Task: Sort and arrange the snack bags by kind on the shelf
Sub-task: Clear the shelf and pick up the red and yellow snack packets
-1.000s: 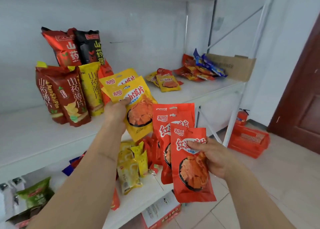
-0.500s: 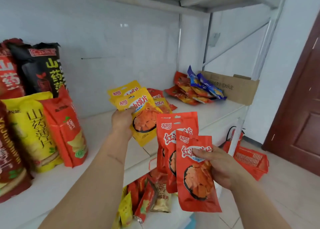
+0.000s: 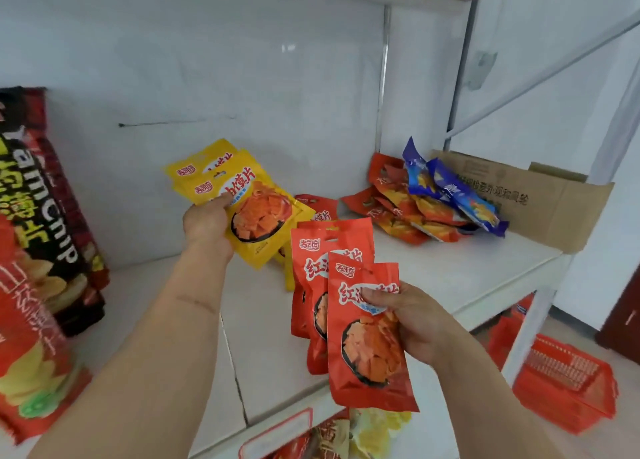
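Yellow snack bags (image 3: 247,204): a fanned bunch pinched in the left hand (image 3: 207,222), held above the middle of the white shelf (image 3: 450,271).
Red snack bags (image 3: 349,306): perhaps three, overlapped, clasped in the right hand (image 3: 412,320) over the shelf's front edge.
Back right corner: a loose pile of orange and blue packets (image 3: 433,198) against a cardboard box (image 3: 540,202).
Left edge: large yam chip bags (image 3: 38,236) standing upright.
Floor: a red basket (image 3: 568,382).
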The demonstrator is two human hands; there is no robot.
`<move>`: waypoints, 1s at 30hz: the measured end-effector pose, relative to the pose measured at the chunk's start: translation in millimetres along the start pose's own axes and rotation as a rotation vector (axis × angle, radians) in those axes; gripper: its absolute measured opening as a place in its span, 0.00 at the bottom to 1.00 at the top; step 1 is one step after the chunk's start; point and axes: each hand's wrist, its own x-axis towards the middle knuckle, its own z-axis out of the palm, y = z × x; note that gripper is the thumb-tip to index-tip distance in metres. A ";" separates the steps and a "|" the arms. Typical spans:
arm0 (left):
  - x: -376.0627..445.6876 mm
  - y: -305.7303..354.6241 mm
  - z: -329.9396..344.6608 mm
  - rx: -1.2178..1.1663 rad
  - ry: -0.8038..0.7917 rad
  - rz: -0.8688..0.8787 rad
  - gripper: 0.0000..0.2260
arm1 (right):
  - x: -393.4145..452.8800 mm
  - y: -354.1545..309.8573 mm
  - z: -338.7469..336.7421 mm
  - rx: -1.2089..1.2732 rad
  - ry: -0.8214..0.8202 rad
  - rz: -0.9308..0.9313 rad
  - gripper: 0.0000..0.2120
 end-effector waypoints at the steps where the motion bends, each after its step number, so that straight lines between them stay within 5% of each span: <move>1: 6.7 2.1 4.0 -0.012 0.025 0.005 0.09 | 13.1 -5.4 -2.7 -0.016 -0.029 0.017 0.14; 5: 29.1 9.5 14.4 -0.033 0.113 0.007 0.09 | 63.5 -22.8 -4.7 -0.053 -0.087 0.037 0.15; 15: 65.0 1.9 45.0 -0.011 0.025 -0.010 0.05 | 153.8 -47.0 32.1 -0.090 -0.140 -0.039 0.17; 21: 70.6 -14.2 67.1 0.093 -0.047 -0.030 0.02 | 178.8 -48.8 26.1 -0.313 0.189 -0.250 0.05; 27: 56.5 -45.7 93.1 0.184 -0.103 -0.081 0.05 | 189.0 -39.5 5.0 -0.327 0.364 -0.294 0.12; 30: 53.7 -66.1 102.5 0.257 -0.108 -0.062 0.02 | 187.9 -37.2 -1.5 -0.317 0.399 -0.295 0.25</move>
